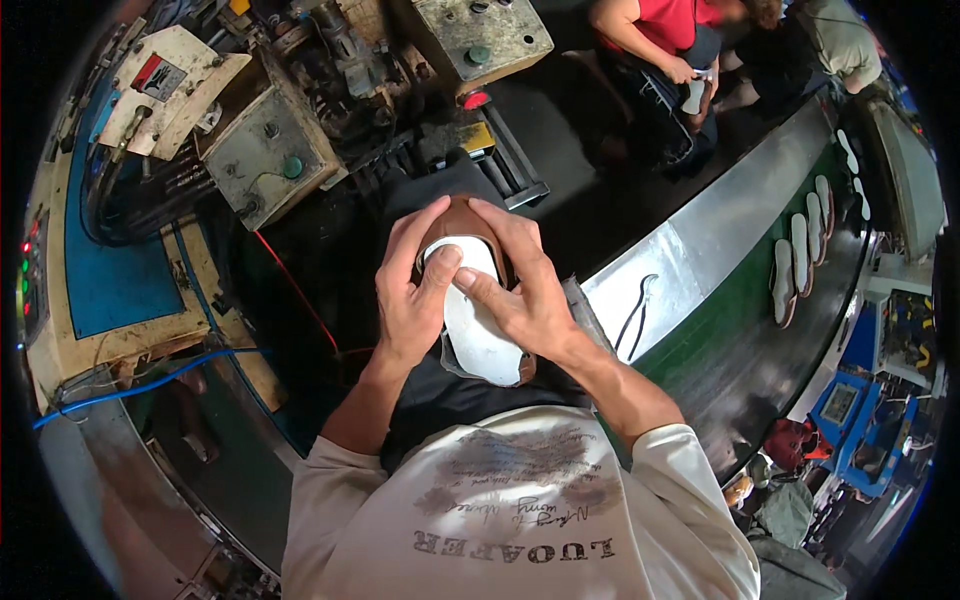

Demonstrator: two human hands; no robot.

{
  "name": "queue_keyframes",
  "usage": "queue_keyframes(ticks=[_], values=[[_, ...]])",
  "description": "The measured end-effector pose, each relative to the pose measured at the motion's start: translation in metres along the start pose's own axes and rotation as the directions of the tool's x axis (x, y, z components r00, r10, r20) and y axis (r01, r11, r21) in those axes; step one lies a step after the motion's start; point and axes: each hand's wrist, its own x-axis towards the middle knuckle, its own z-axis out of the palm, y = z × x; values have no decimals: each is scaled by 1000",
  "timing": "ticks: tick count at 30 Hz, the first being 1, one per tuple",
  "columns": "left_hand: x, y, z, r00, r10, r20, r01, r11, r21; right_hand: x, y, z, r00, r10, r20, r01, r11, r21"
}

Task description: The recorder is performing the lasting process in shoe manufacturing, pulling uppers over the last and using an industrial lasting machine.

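Note:
A shoe upper of brown leather [462, 220], with a white insole [482, 342] facing up, rests over my lap. My left hand [408, 290] is wrapped round its left side and my right hand [530, 285] round its right. Both thumbs press on the white insole near the toe end, almost touching each other. My fingers curl over the brown leather at the far end. The near end of the shoe, towards my shirt, shows a loose dark edge around the insole. The underside of the shoe is hidden.
Pincers [640, 312] lie on the metal ledge [690, 240] at right. Beyond it, a green conveyor belt [720, 310] carries several white-soled shoes [783, 272]. Worn machine boxes [270, 150] stand at the far left. A co-worker in red [665, 50] holds another shoe at the far right.

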Motion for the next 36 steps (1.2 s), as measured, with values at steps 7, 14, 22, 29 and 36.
queue_keyframes(ticks=[7, 14, 22, 29, 36], values=[[4, -17, 1, 999, -3, -48, 5, 999, 34, 1, 8, 8, 996, -41, -77, 32, 993, -110], [26, -8, -19, 976, -144, 161, 142, 990, 22, -8, 12, -8, 996, 83, 35, -83, 997, -10], [33, -5, -13, 965, -185, 188, 191, 982, -14, 7, 7, -3, 986, 166, 26, -166, 986, -32], [22, -29, -5, 998, 30, 53, -32, 998, 45, 0, 20, 14, 993, -52, -108, 32, 984, -177], [23, -35, -25, 992, 23, 122, -13, 997, -82, -6, 43, -37, 947, 133, 293, -254, 867, 428]])
